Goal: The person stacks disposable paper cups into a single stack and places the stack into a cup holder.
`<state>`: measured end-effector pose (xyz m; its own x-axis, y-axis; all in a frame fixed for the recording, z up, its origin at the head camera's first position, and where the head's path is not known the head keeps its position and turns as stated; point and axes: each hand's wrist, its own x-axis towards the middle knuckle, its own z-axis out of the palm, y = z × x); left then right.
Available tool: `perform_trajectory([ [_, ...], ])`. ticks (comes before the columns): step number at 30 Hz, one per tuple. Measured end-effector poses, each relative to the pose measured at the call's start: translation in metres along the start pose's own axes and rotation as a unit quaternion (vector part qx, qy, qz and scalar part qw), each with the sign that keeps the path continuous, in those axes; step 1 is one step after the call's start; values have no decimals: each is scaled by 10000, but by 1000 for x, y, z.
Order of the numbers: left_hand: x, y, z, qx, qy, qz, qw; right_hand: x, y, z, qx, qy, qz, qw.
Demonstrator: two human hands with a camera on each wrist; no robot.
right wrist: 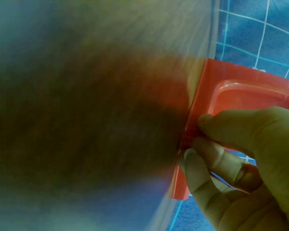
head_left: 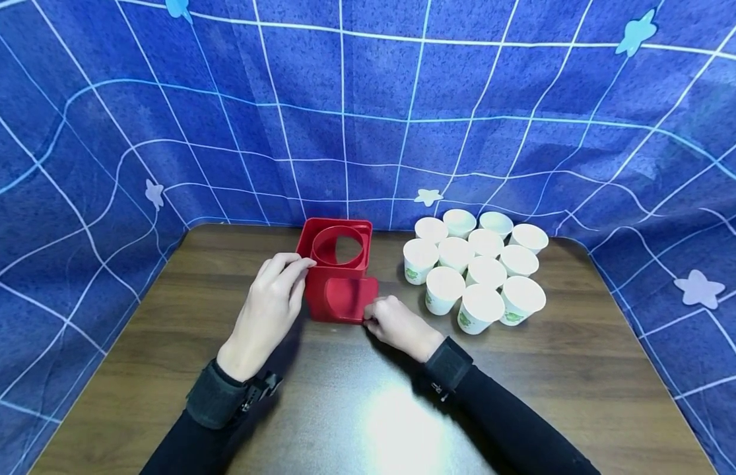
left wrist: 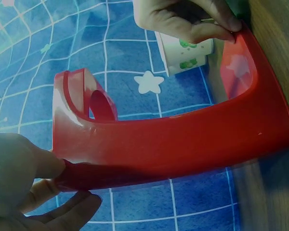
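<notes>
Here your left hand [head_left: 271,297] grips the red box [head_left: 338,274] at its upper left edge on the wooden table [head_left: 166,310], while your right hand [head_left: 397,324] pinches its lower right corner, beside the white paper cups [head_left: 477,267].

You will find no legible text, brand, number or sign in any view. The white paper cups [head_left: 480,308] carry green printed marks on their sides, seen also in the left wrist view [left wrist: 187,54], but these are too small and blurred for you to read as letters.
</notes>
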<state>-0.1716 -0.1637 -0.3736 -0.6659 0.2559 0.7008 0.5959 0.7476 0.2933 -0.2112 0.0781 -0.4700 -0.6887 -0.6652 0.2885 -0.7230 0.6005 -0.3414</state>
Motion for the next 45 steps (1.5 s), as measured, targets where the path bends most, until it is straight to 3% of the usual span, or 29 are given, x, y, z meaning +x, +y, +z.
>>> perform_trajectory([
  [13, -7, 8, -7, -38, -66, 41, 10000, -8, -6, -4, 113, -87, -58, 9999],
  [28, -11, 7, -8, -141, -23, 134, 9998, -11, -6, -3, 254, -108, 80, 9996],
  [45, -19, 7, -14, -111, -19, 63, 9999, -11, -11, -1, 323, -191, -71, 9993],
])
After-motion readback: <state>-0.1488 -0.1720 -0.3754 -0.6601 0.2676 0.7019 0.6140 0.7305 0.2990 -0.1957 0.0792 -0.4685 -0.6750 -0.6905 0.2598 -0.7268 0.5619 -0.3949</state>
